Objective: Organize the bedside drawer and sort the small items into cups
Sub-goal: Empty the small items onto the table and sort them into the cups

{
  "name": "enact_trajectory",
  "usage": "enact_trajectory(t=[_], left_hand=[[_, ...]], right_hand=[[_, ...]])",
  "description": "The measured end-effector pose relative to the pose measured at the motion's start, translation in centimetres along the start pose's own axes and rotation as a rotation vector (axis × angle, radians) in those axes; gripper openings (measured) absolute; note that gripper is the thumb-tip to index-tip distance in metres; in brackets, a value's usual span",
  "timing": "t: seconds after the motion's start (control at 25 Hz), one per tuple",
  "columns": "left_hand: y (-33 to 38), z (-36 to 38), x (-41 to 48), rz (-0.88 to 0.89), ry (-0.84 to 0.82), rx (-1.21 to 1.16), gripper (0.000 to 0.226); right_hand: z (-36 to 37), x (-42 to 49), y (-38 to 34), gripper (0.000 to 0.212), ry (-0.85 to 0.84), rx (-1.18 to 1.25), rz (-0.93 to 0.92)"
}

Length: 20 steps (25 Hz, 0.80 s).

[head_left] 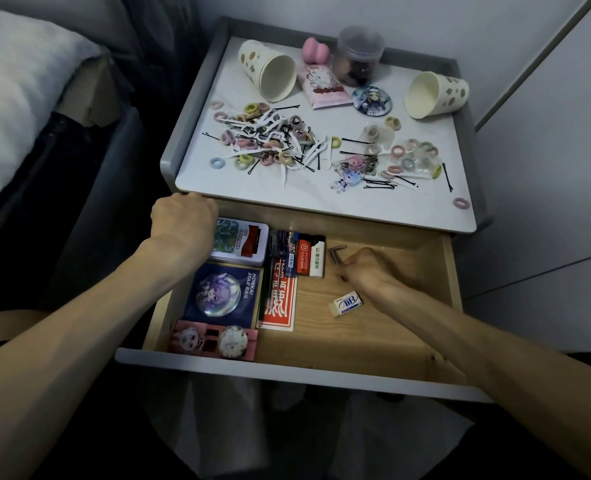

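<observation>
The wooden drawer stands pulled open below the white bedside tabletop. My left hand is curled at the drawer's back left corner, over a tin box; what it holds is hidden. Inside the drawer, my right hand has its fingers curled beside small metal hex keys; a grip on them is not visible. Two paper cups lie tipped over on the tabletop, one at the back left, one at the right. Hair ties, bobby pins and floss picks lie scattered there.
The drawer also holds a white eraser, lighters, a red card pack, a blue badge card and a pink badge pack. A lidded jar and round badge sit at the back. A bed is left.
</observation>
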<state>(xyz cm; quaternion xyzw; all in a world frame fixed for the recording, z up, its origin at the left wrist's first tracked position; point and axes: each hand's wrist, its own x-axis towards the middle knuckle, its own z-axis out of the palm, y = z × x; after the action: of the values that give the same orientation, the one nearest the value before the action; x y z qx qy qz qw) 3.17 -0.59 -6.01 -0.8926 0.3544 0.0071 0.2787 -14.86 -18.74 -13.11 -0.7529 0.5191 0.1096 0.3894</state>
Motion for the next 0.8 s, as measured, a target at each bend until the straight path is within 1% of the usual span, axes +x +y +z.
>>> enact_trajectory(t=[0.16,0.32,0.36,0.4,0.44,0.48,0.56,0.6,0.68,0.8], left_hand=[[0.3,0.1,0.0,0.008,0.006,0.033,0.029],[0.2,0.1,-0.1,0.024,0.018,0.034,0.028],[0.2,0.1,-0.1,0.026,0.020,0.032,0.028],[0.2,0.1,-0.1,0.024,0.017,0.031,0.028],[0.2,0.1,0.0,0.021,0.016,0.028,0.028],[0.2,0.1,0.0,0.019,0.018,0.025,0.028],[0.2,0.1,0.0,0.019,0.022,0.019,0.027],[0.2,0.1,0.0,0.019,0.022,0.014,0.026],[0.2,0.2,0.0,0.016,0.025,0.005,0.026],[0.2,0.3,0.1,0.020,0.037,0.013,0.026]], right_hand=[[1.0,1.0,-0.5,0.015,0.060,-0.018,0.000],[1.1,0.8,-0.7,0.026,0.064,0.023,-0.117],[1.2,0.9,-0.7,0.025,0.074,0.019,-0.135],[1.3,1.2,-0.6,0.020,0.087,0.004,-0.144],[1.4,1.4,-0.6,0.014,0.103,-0.031,-0.152],[1.3,1.5,-0.6,0.013,0.127,-0.093,-0.164],[1.1,1.4,-0.5,0.018,0.195,-0.223,-0.201],[1.0,1.3,-0.4,0.018,0.227,-0.246,-0.221],[1.0,1.4,-0.2,0.014,0.264,-0.218,-0.246],[1.3,1.9,0.2,0.017,0.264,-0.162,-0.277]])
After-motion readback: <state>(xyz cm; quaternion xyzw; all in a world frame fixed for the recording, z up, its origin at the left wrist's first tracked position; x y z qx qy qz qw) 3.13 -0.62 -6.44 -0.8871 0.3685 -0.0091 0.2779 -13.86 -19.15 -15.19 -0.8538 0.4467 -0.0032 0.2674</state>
